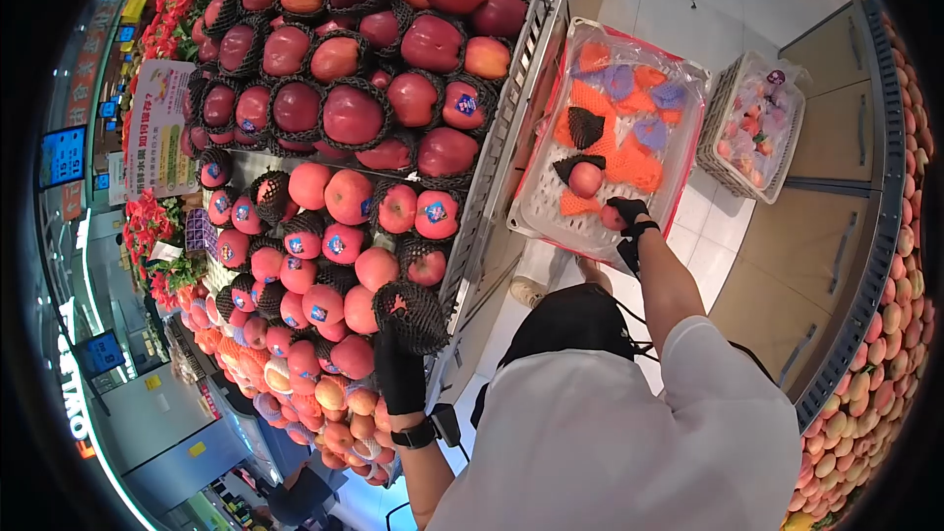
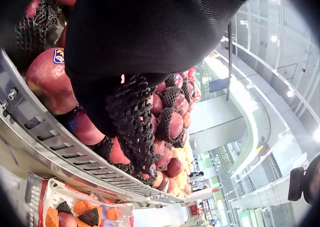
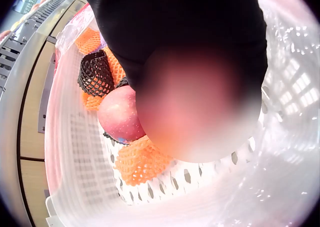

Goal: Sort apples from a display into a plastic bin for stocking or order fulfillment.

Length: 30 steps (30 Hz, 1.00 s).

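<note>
Here's an apple (image 1: 611,219) low in the white crate (image 1: 537,182), the right hand (image 1: 630,210) with its fingers curled round it, near a second apple (image 1: 586,180). Over at the display, the left hand (image 1: 401,374) has fingers closed on a black foam net (image 1: 421,321) above red apples (image 1: 349,199).
</note>
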### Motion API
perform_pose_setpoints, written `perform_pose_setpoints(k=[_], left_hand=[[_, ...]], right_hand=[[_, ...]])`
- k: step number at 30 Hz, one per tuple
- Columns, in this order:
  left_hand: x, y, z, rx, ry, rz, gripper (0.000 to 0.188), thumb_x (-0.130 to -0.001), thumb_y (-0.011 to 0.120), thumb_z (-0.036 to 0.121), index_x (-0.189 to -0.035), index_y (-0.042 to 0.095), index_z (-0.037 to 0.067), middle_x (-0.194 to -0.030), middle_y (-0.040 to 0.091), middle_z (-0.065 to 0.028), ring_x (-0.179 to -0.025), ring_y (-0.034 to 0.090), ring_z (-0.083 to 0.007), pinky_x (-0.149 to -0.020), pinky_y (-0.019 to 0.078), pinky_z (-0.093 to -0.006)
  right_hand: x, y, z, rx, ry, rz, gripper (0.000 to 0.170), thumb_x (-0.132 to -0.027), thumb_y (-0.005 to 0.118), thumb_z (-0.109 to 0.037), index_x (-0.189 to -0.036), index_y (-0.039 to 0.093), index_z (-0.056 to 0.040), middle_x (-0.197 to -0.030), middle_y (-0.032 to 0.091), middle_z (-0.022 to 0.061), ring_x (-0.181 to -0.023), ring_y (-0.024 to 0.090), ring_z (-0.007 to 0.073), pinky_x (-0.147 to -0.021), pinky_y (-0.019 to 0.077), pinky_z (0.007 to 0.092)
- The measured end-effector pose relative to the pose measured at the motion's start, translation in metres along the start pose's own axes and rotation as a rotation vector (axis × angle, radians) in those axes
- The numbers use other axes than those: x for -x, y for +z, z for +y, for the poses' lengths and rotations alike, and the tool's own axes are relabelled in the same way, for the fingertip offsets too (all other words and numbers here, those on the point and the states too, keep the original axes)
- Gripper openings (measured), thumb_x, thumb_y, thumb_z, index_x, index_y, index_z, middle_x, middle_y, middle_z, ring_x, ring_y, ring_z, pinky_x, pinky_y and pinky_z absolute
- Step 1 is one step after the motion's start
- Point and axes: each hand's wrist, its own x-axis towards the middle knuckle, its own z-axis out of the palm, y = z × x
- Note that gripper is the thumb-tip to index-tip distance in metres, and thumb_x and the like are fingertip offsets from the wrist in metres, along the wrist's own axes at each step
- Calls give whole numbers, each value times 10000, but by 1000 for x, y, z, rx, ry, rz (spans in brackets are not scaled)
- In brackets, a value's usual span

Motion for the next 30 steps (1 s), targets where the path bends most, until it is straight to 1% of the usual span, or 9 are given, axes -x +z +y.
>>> perform_pose_setpoints(k=[4,6,10,15,19,21,24,27,30], left_hand=[[4,11,16,477,-188,14,340,-956,425,36,-1287,477,-18,-1244,543,-113,-1117,533,-204,-971,435,-336],[4,18,31,790,-308,6,376,-1016,387,230,-1302,467,0,-1266,540,-115,-1141,533,-239,-1011,418,-380],[5,-1,11,615,-253,42,364,-1018,381,209,-1304,467,1,-1270,535,-115,-1138,533,-229,-1004,424,-368],[2,7,39,748,-337,110,408,-1010,421,269,-1308,469,-6,-1245,544,-89,-1126,525,-203,-999,415,-348],[0,5,29,676,-246,58,377,-1007,402,202,-1316,456,-8,-1255,538,-98,-1134,524,-202,-995,424,-347],[0,0,11,544,-172,19,347,-995,383,51,-1335,430,-4,-1271,531,-110,-1125,539,-213,-982,446,-335],[6,-1,4,-99,67,13,348,-995,381,44,-1336,425,-10,-1266,531,-111,-1114,544,-210,-976,453,-334],[7,0,4,147,27,27,336,-996,387,50,-1321,435,-19,-1254,538,-109,-1099,548,-204,-966,460,-330],[7,-5,-2,-71,66,46,332,-1003,399,108,-1307,453,-12,-1254,544,-117,-1102,553,-221,-968,461,-351]], right_hand=[[-21,1,-3,56,1,36,598,-608,814,-435,-996,681,0,-911,688,167,-790,682,248,-590,558,398],[-57,4,5,136,-37,42,540,-641,809,-410,-999,680,-28,-860,677,132,-674,651,259,-499,525,420],[-70,11,3,178,-125,44,528,-652,809,-420,-982,685,-27,-829,675,122,-666,652,269,-488,516,437],[-75,9,-11,355,-298,106,650,-762,645,-550,-1118,642,-6,-1040,678,189,-958,659,279,-846,501,380],[-64,-4,-28,321,-268,364,614,-781,557,-526,-1099,646,-9,-1107,634,236,-1065,606,367,-908,479,447],[-63,-13,-33,339,-284,399,606,-785,545,-523,-1083,650,-5,-1107,631,239,-1065,601,377,-912,476,448],[-40,-29,-45,381,-331,453,541,-805,526,-475,-1012,666,4,-1053,639,246,-1030,608,388,-886,479,452],[-24,-41,-54,382,-474,510,483,-818,506,-427,-904,673,18,-946,645,257,-937,622,401,-818,481,477],[-47,-49,-63,308,-473,373,472,-809,507,-417,-857,668,24,-923,642,259,-912,615,420,-802,476,491]])
